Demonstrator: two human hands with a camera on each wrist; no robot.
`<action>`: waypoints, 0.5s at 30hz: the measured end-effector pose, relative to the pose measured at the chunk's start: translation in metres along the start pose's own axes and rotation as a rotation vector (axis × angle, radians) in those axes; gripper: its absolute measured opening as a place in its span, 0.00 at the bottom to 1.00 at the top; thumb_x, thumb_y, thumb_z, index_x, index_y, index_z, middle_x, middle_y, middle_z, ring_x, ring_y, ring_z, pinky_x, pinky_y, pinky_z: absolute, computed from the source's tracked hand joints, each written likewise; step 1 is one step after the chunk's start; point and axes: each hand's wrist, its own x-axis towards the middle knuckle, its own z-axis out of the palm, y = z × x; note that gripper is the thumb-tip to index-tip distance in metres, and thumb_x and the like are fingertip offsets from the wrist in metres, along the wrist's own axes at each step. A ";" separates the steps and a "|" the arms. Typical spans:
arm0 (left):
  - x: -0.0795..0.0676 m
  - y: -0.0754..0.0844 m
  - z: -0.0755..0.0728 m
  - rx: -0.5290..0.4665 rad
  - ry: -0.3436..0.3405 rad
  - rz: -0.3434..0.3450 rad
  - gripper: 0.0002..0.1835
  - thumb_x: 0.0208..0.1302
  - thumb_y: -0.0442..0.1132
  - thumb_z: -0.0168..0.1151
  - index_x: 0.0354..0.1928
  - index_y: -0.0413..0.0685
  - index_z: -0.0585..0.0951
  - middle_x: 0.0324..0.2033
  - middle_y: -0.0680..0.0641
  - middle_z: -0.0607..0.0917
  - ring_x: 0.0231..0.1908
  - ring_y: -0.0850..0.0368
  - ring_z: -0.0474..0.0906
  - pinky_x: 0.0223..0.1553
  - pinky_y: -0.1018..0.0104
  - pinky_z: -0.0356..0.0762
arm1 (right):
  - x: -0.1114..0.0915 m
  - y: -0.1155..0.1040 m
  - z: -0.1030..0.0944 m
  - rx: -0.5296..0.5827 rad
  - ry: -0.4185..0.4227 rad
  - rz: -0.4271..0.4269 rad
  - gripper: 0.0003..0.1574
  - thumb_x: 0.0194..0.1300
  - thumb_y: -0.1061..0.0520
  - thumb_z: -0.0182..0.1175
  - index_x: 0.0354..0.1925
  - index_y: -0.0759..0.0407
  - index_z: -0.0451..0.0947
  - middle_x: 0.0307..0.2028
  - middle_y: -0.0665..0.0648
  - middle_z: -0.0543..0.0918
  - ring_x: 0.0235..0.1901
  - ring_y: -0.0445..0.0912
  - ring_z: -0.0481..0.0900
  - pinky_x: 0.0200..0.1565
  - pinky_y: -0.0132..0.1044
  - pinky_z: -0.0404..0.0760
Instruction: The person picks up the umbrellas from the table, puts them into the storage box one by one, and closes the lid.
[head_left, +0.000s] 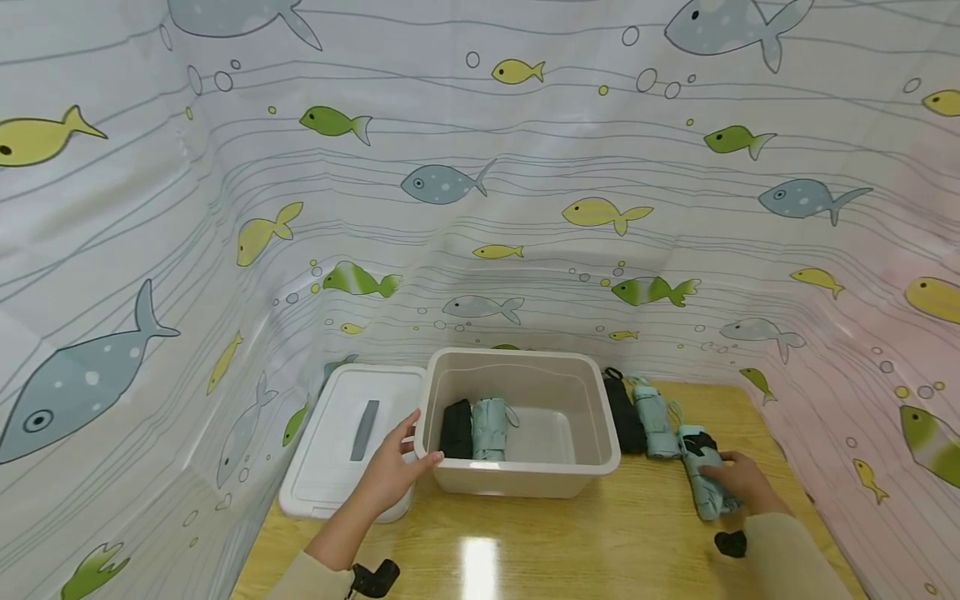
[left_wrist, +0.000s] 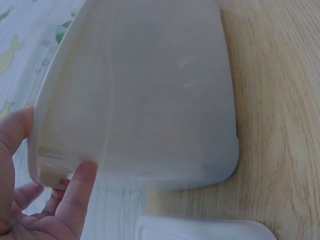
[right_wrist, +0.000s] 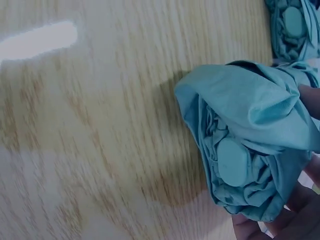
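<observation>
My left hand (head_left: 392, 468) grips the front left corner of a beige plastic bin (head_left: 517, 482), thumb along the rim. In the left wrist view, its fingers (left_wrist: 82, 182) lie against the bin's outer wall. Inside the bin, on the left, are a black folded umbrella (head_left: 456, 430) and a light teal one (head_left: 490, 427) side by side. To the right of the bin, my right hand (head_left: 744, 483) holds a teal folded umbrella (head_left: 699, 477) with a black patch near its far end. The right wrist view shows its gathered fabric and oval end cap (right_wrist: 233, 162) close over the table.
Between the bin and my right hand lie another black folded umbrella (head_left: 625, 417) and a teal one (head_left: 657, 423). A white lid (head_left: 322, 454) with a grey handle lies left of the bin on the wooden table (head_left: 600, 542). Fish-printed sheeting (head_left: 540, 167) surrounds the table.
</observation>
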 end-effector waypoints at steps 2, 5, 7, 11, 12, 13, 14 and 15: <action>0.000 0.000 0.000 -0.002 0.000 0.002 0.49 0.60 0.56 0.72 0.78 0.53 0.58 0.67 0.35 0.70 0.61 0.36 0.72 0.54 0.41 0.76 | 0.001 0.000 0.002 0.002 0.013 -0.004 0.55 0.67 0.40 0.62 0.65 0.85 0.53 0.61 0.88 0.59 0.58 0.80 0.62 0.56 0.68 0.69; 0.000 -0.001 0.000 -0.004 0.000 0.001 0.49 0.60 0.55 0.72 0.78 0.53 0.58 0.67 0.35 0.70 0.61 0.36 0.72 0.54 0.41 0.77 | 0.002 0.001 0.004 0.011 0.025 -0.009 0.55 0.67 0.40 0.63 0.64 0.85 0.53 0.60 0.88 0.60 0.57 0.79 0.64 0.54 0.68 0.69; 0.000 -0.001 0.000 -0.008 0.001 0.000 0.49 0.60 0.55 0.72 0.78 0.53 0.58 0.66 0.35 0.70 0.61 0.36 0.72 0.54 0.42 0.77 | 0.003 0.003 0.005 0.045 0.025 -0.001 0.54 0.66 0.40 0.64 0.62 0.83 0.53 0.58 0.87 0.61 0.56 0.77 0.65 0.53 0.67 0.69; 0.000 0.000 0.001 -0.019 -0.001 -0.004 0.49 0.60 0.54 0.73 0.78 0.52 0.58 0.66 0.36 0.70 0.61 0.37 0.72 0.53 0.44 0.78 | 0.003 0.006 0.008 0.152 0.001 0.028 0.50 0.63 0.42 0.67 0.57 0.79 0.53 0.52 0.83 0.63 0.49 0.69 0.69 0.46 0.59 0.74; 0.001 0.001 0.001 -0.020 0.000 -0.004 0.49 0.59 0.54 0.73 0.78 0.52 0.58 0.65 0.36 0.70 0.61 0.37 0.72 0.52 0.44 0.78 | 0.003 0.007 0.009 0.189 -0.008 0.045 0.49 0.63 0.43 0.67 0.56 0.78 0.52 0.51 0.80 0.63 0.46 0.66 0.70 0.43 0.56 0.76; 0.001 0.001 0.001 -0.021 0.001 -0.004 0.50 0.59 0.54 0.73 0.78 0.52 0.58 0.65 0.36 0.70 0.61 0.37 0.72 0.52 0.45 0.78 | 0.002 0.008 0.010 0.225 -0.025 0.063 0.48 0.63 0.44 0.67 0.56 0.76 0.52 0.49 0.78 0.64 0.44 0.63 0.71 0.39 0.53 0.76; 0.001 0.001 0.001 -0.021 0.003 -0.004 0.50 0.59 0.54 0.74 0.78 0.52 0.58 0.65 0.36 0.71 0.61 0.37 0.72 0.52 0.45 0.79 | 0.002 0.008 0.011 0.260 -0.036 0.083 0.48 0.63 0.44 0.68 0.56 0.76 0.52 0.48 0.75 0.65 0.42 0.60 0.71 0.37 0.50 0.76; 0.001 0.001 0.001 -0.020 0.004 -0.005 0.50 0.59 0.54 0.74 0.78 0.52 0.58 0.65 0.36 0.71 0.61 0.37 0.72 0.52 0.45 0.79 | 0.002 0.009 0.012 0.294 -0.048 0.105 0.47 0.63 0.45 0.68 0.56 0.75 0.52 0.47 0.73 0.65 0.39 0.58 0.72 0.35 0.47 0.76</action>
